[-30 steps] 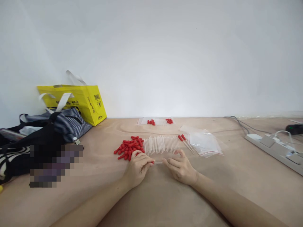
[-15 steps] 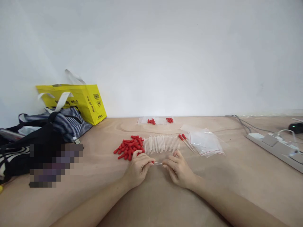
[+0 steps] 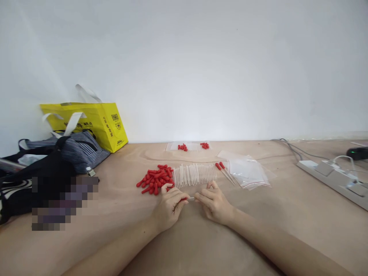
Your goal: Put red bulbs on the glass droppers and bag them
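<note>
My left hand (image 3: pixel 169 206) pinches a red rubber dropper bulb (image 3: pixel 184 199) between thumb and fingers. From the other side, my right hand (image 3: pixel 215 204) grips a clear dropper tube (image 3: pixel 191 198), whose end meets the mouth of the bulb; how deep it sits cannot be made out. A heap of red bulbs (image 3: pixel 156 177) lies just beyond my left hand. Beside it, a row of clear tubes (image 3: pixel 194 174) is laid side by side. Two droppers with red bulbs fitted (image 3: pixel 220 166) rest right of the row.
Clear zip bags (image 3: pixel 247 171) lie at the right of the droppers. Against the wall is another bag with red bulbs (image 3: pixel 182 147) and tubes. A yellow bag (image 3: pixel 112 130) and striped bag (image 3: pixel 83 151) stand left. A power strip (image 3: pixel 330 180) with cables is at right.
My hands have come slightly closer together, and a little less of the tube shows between them. More red of the bulb is visible at my left fingertips. The view has shifted slightly.
</note>
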`<action>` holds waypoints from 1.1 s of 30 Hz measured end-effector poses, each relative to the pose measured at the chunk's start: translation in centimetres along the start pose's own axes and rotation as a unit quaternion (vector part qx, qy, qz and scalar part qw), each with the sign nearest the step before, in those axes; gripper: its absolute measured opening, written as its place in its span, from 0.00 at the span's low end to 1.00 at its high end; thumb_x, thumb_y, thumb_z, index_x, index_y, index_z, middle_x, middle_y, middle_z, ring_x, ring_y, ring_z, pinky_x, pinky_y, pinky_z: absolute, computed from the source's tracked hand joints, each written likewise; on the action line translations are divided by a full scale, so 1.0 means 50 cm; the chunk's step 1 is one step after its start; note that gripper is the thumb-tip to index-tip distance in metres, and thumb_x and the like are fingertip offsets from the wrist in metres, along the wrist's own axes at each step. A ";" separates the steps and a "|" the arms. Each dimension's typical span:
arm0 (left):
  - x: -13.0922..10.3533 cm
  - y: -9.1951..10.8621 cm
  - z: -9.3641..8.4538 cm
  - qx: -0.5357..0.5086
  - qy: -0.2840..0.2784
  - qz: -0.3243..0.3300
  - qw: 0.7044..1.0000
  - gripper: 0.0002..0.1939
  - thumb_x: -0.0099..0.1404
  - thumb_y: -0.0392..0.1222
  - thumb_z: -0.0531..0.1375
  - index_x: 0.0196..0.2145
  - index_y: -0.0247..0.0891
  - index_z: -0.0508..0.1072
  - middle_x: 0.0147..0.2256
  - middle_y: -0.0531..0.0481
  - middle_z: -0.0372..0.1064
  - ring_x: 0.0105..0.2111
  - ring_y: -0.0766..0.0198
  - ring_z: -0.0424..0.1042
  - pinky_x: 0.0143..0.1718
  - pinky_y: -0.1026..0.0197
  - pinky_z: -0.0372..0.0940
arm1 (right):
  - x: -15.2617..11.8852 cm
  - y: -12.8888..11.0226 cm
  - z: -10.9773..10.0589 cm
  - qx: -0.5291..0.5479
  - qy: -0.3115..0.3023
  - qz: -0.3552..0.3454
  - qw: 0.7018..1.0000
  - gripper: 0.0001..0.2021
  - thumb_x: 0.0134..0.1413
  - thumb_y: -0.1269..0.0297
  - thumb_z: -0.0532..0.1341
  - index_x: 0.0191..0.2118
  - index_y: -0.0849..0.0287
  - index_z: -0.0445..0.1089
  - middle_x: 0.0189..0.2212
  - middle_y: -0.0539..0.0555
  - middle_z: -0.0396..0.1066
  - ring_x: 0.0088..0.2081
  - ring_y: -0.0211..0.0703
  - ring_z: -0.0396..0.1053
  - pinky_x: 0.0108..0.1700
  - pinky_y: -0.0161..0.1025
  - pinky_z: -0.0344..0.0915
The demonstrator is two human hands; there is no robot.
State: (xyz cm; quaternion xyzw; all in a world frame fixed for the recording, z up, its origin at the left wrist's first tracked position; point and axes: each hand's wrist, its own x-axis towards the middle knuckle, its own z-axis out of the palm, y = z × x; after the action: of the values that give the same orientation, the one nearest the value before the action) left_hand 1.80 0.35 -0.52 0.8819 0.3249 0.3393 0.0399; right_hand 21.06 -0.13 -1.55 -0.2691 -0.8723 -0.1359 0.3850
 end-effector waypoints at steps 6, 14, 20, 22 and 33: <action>0.007 -0.005 -0.001 0.036 0.010 0.012 0.999 0.08 0.63 0.38 0.50 0.34 0.41 0.70 0.28 0.55 0.73 0.28 0.67 0.68 0.47 0.53 0.45 | -0.003 0.012 0.012 -0.013 -0.032 0.010 0.999 0.10 0.53 0.74 0.48 0.34 0.61 0.66 0.22 0.51 0.64 0.25 0.36 0.57 0.35 0.38 0.52; 0.005 -0.025 -0.008 0.117 0.027 0.026 0.992 0.10 0.61 0.39 0.55 0.41 0.46 0.69 0.39 0.52 0.72 0.42 0.58 0.66 0.52 0.45 0.35 | -0.014 0.033 -0.010 -0.037 -0.032 0.068 0.997 0.06 0.54 0.71 0.51 0.34 0.59 0.65 0.31 0.53 0.68 0.36 0.42 0.61 0.45 0.45 0.49; 0.009 -0.009 -0.003 0.094 0.043 0.034 0.994 0.08 0.59 0.37 0.56 0.38 0.44 0.70 0.35 0.55 0.74 0.39 0.60 0.68 0.54 0.45 0.33 | -0.018 0.027 -0.003 -0.041 -0.023 0.055 0.997 0.07 0.53 0.72 0.51 0.35 0.59 0.65 0.25 0.51 0.68 0.35 0.41 0.61 0.47 0.47 0.49; 0.012 -0.005 -0.003 0.088 0.049 0.030 0.994 0.07 0.59 0.37 0.56 0.36 0.44 0.70 0.33 0.55 0.74 0.38 0.61 0.68 0.54 0.45 0.33 | -0.016 0.024 0.000 -0.035 -0.024 0.053 0.998 0.06 0.53 0.72 0.51 0.35 0.59 0.65 0.25 0.51 0.68 0.34 0.40 0.61 0.46 0.47 0.49; 0.009 0.001 0.004 0.077 0.083 0.050 0.992 0.06 0.61 0.36 0.54 0.29 0.40 0.70 0.24 0.57 0.73 0.31 0.66 0.69 0.53 0.48 0.37 | -0.017 0.017 0.008 -0.012 -0.008 0.047 0.999 0.08 0.53 0.72 0.50 0.31 0.60 0.66 0.20 0.50 0.66 0.30 0.38 0.60 0.45 0.45 0.49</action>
State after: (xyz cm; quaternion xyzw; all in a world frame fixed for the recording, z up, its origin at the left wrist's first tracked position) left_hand 2.21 0.61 -0.40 0.8663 0.3080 0.3866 -0.0721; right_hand 21.78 0.44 -2.41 -0.3156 -0.8600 -0.1254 0.3809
